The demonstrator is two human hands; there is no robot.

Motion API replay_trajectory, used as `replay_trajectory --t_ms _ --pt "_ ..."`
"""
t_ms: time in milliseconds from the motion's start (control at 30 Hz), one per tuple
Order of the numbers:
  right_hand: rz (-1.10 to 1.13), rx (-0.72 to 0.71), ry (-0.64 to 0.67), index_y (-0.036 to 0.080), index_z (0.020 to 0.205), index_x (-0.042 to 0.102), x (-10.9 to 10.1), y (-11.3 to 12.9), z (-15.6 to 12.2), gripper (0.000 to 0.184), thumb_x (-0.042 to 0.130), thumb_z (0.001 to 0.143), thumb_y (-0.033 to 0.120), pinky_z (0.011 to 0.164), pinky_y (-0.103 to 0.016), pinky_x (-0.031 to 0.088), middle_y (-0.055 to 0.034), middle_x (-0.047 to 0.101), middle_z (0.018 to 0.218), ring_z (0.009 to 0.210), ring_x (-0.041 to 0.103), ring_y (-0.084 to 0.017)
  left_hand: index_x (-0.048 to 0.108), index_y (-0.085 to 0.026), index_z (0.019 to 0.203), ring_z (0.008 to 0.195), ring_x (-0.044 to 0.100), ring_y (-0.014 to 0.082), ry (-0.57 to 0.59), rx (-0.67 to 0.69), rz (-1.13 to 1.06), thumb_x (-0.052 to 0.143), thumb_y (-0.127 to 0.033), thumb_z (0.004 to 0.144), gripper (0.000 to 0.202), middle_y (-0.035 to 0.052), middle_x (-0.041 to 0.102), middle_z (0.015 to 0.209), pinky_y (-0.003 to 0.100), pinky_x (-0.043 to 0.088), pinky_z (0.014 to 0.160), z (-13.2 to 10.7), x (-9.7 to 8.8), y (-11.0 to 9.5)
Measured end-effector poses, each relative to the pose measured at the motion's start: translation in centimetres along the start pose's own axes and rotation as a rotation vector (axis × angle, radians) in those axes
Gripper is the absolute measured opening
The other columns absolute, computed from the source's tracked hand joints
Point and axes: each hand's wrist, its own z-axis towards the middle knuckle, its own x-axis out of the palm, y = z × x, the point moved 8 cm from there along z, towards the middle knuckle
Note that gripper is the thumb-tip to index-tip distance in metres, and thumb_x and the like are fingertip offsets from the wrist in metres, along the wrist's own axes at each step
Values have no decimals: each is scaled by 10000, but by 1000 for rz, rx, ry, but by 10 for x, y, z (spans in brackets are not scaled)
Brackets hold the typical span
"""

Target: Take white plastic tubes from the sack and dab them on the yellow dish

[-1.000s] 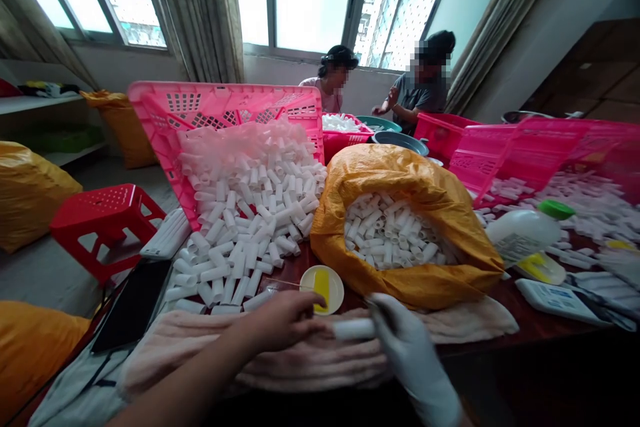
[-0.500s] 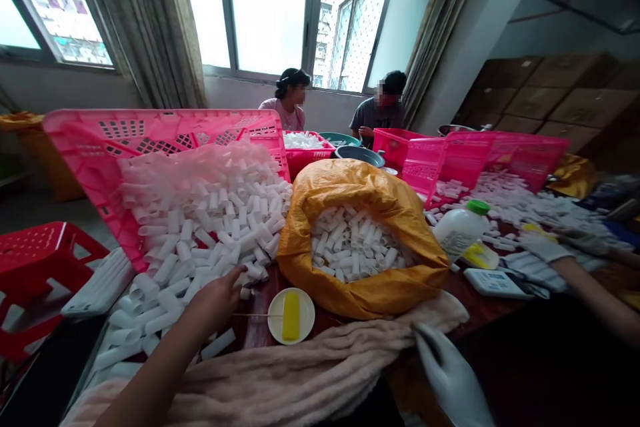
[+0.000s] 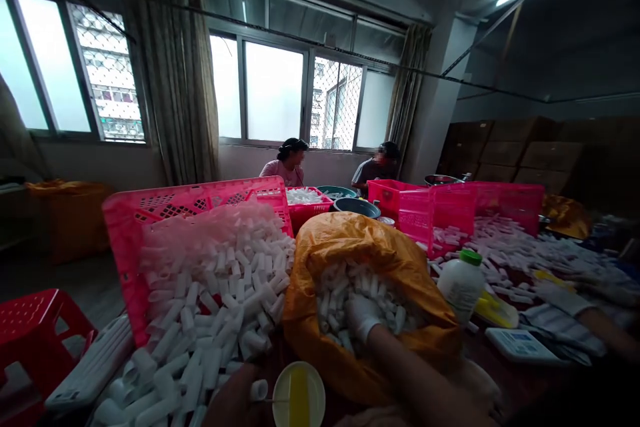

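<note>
Tilted pink crate [image 3: 125, 260] heaped with white tubes [image 3: 210, 300]; orange sack [image 3: 345, 247] holding many more; gloved right hand [image 3: 363, 317] in the sack, fingers pressed together among tubes; bare left hand [image 3: 230, 400] beside one tube [image 3: 259, 389], grip unclear.

A white rubber glove [image 3: 363, 317] is worn on the right hand [image 3: 363, 319] at 5 o'clock; the left hand [image 3: 229, 400], at 7 o'clock, is bare.
</note>
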Motion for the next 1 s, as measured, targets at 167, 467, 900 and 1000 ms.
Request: replay_trajectory --t_ms 167,467,900,1000 --pt "272 120 99 176 973 598 -11 20 -39 228 434 882 307 748 -276 494 -57 649 855 788 616 -159 568 -211 853 839 577 186 71 65 34 435 -172 743 177 50 635 884 273 419 749 -12 3 -19" --pt "540 145 264 186 1054 593 38 71 -89 261 439 883 309 839 -360 497 -83 652 1003 930 608 -203 555 -187 904 914 564 212 138 123 136 467 -163 735 192 65 635 920 312 380 785 -6 17 -21" --pt "394 -115 382 162 1092 557 44 95 -83 285 484 822 112 871 -347 459 -84 577 1053 970 540 -197 567 -182 875 897 569 208 129 129 171 462 -160 736 175 65 632 911 306 384 772 -4 21 -20" --pt "320 -165 388 162 1053 589 45 100 -85 254 423 863 127 830 -354 474 -83 590 988 926 545 -202 569 -177 859 882 571 207 120 116 161 458 -174 747 158 60 631 893 307 381 772 -4 20 -19"
